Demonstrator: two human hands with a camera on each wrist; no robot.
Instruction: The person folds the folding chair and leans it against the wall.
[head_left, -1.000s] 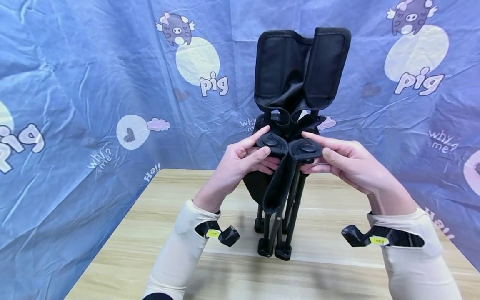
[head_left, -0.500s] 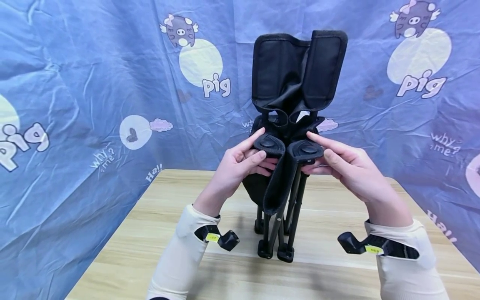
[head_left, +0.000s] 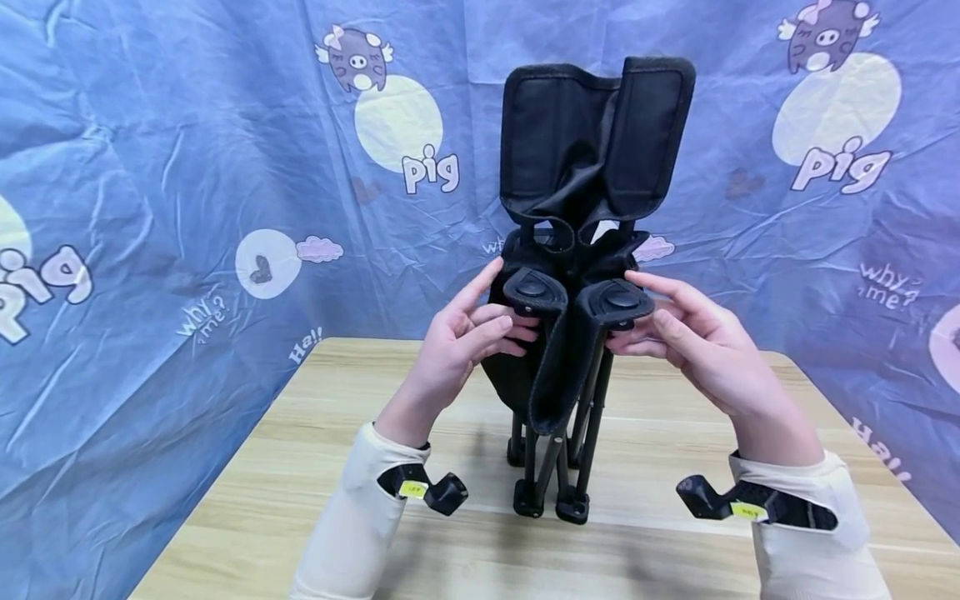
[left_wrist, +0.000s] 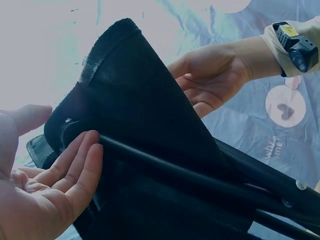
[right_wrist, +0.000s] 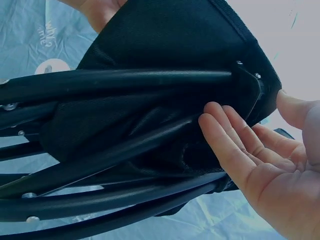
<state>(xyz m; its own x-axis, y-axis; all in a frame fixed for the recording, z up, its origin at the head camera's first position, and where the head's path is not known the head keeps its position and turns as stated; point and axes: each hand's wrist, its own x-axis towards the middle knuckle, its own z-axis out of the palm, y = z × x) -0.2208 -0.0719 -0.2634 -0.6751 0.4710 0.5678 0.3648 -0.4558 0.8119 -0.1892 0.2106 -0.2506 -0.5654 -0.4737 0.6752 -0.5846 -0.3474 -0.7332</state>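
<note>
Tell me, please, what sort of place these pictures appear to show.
Probably an indoor recording corner, though the wider room is out of view: a creased, pig-printed blue cloth hangs behind and along both sides of a wood-grain table, and wrist cameras are strapped on.

Chair cloth (head_left: 573,260) looks matt, tubes (right_wrist: 125,79) smooth metal, tbl (head_left: 262,500) wood-grain.

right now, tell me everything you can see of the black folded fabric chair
The black folded fabric chair stands upright on the pale wood-grain table, dark tubular legs bunched, silvery rivets showing. Two flat back panels rise above its creased seat. Left hand and right hand flank it; contact is unclear.
</note>
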